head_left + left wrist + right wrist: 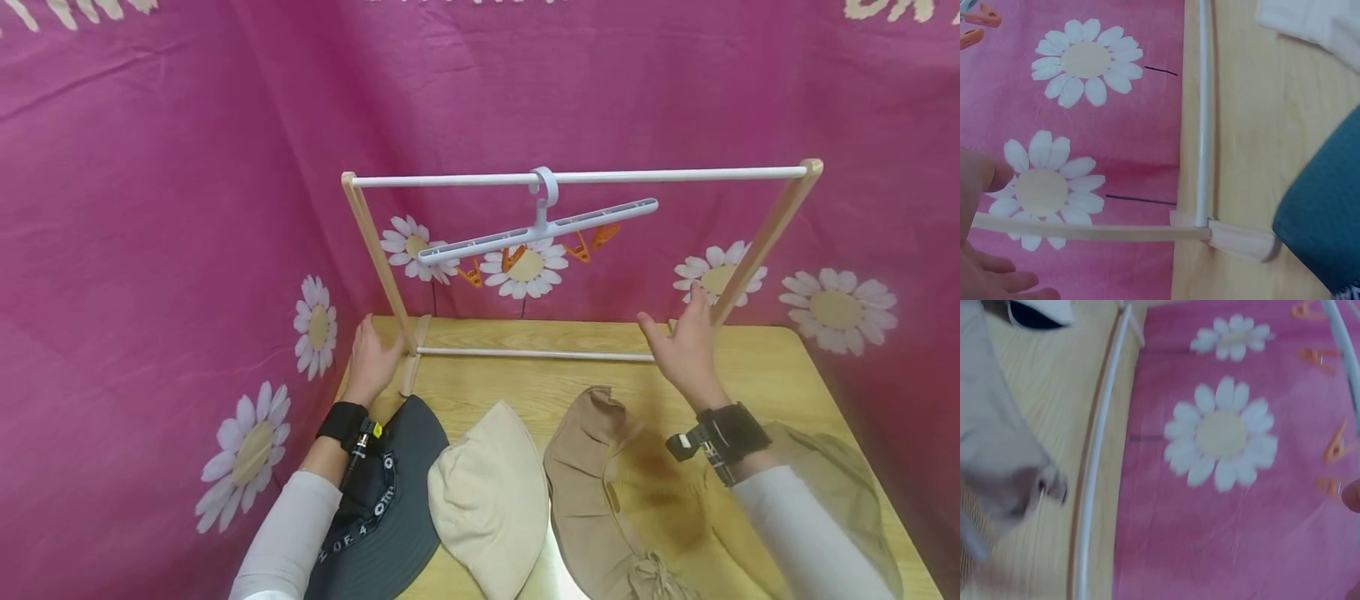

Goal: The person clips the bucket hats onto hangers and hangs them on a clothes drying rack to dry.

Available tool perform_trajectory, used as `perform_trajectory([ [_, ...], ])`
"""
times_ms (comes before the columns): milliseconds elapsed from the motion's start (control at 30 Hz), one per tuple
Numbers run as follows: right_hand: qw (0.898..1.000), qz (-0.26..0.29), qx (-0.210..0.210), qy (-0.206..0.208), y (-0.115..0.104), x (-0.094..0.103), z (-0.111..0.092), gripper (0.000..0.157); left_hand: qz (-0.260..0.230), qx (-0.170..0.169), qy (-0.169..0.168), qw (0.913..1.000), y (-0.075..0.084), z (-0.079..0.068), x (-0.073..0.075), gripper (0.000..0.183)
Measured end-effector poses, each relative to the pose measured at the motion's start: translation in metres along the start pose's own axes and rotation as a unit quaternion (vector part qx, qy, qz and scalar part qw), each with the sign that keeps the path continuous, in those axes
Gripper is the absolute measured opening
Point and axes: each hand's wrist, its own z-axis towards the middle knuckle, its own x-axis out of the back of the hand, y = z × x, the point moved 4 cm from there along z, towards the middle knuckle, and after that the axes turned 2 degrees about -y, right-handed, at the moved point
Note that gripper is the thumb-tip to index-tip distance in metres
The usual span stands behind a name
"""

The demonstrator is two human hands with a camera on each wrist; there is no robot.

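A small rack with pale wooden side posts and a white top bar (450, 180) stands at the back of the table. From that bar hangs a light grey hanger (487, 243), tilted up to the right, with several orange clips (513, 257) below it. My left hand (372, 360) is beside the lower left post (382, 258), fingers extended; in the left wrist view, the post (1097, 232) runs between thumb and fingers. By the right post (768, 237), my right hand (686, 350) has its thumb spread and fingers extended. Only fingertips (1352, 495) show in the right wrist view.
Along the front of the wooden table (600, 335) lie a dark hat (416, 467) with a lettered band, a cream bucket hat (487, 492), a brown ruffled hat (581, 492) and an olive hat (840, 492) partly behind my right forearm. Pink flowered cloth (187, 208) encloses the table.
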Motion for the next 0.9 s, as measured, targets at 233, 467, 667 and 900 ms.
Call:
perform_trajectory([
  [233, 0.998, 0.004, 0.029, -0.052, -0.04, -0.026, -0.007, 0.092, 0.038, -0.011, -0.005, 0.9992, -0.02, -0.02, 0.001, 0.09],
  [467, 0.994, 0.028, 0.082, -0.066, -0.077, -0.059, -0.01, 0.076, 0.064, 0.008, -0.032, 0.9974, -0.047, -0.044, 0.003, 0.088],
  [667, 0.988, 0.054, 0.108, -0.1, -0.105, -0.085, -0.008, 0.073, 0.085, 0.034, -0.058, 0.9941, -0.07, -0.068, -0.004, 0.088],
  [900, 0.978, 0.084, 0.128, -0.143, -0.129, -0.112, -0.004, 0.07, 0.093, 0.047, -0.072, 0.9919, -0.093, -0.093, -0.009, 0.089],
])
